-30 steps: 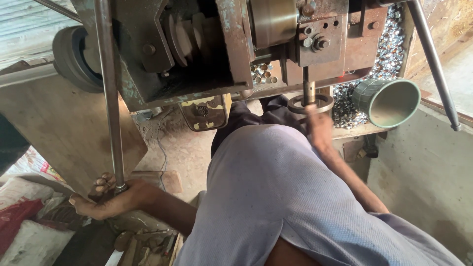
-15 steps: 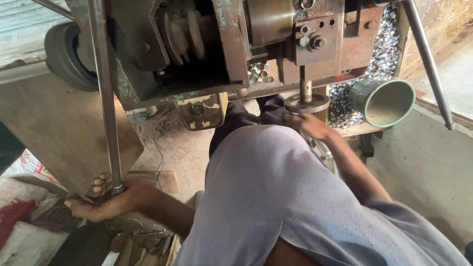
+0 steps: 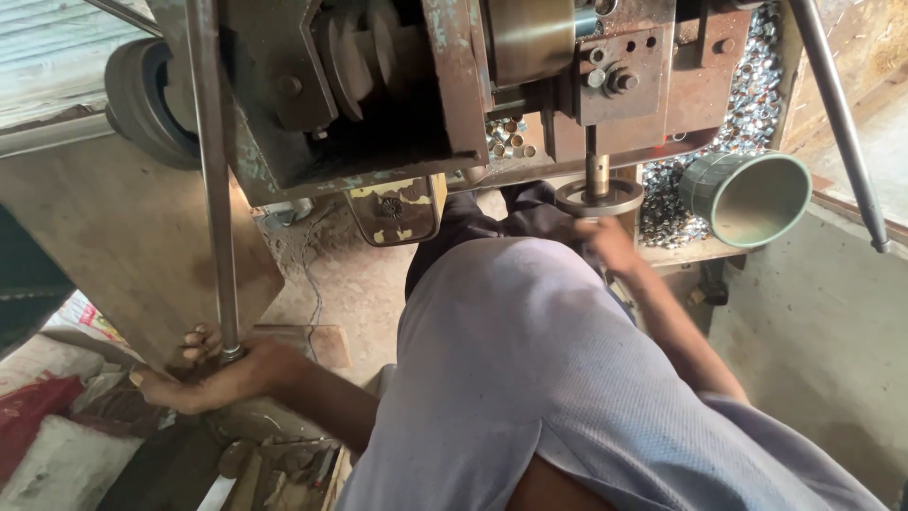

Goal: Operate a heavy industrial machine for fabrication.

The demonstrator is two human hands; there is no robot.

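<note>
My left hand [image 3: 203, 374] is closed around the bottom end of a long upright steel rod [image 3: 216, 189] at the lower left. My right hand [image 3: 613, 244] reaches past my lavender-shirted body to the near rim of a small round metal handwheel [image 3: 598, 197]. That wheel hangs on a short shaft under a rusty machine [image 3: 397, 85]. The right hand is blurred and partly hidden by my shirt, so its grip on the wheel is unclear.
A heap of small shiny metal rings [image 3: 747, 95] lies behind a green funnel-shaped pipe [image 3: 747, 197] at the right. A second slanted rod [image 3: 837, 123] crosses the upper right. A black tyre [image 3: 142, 104] sits at the upper left. Sacks and scrap tools [image 3: 57, 435] lie on the floor.
My right hand has slid from the handwheel's underside down to just below its near rim. My left hand has stayed on the rod.
</note>
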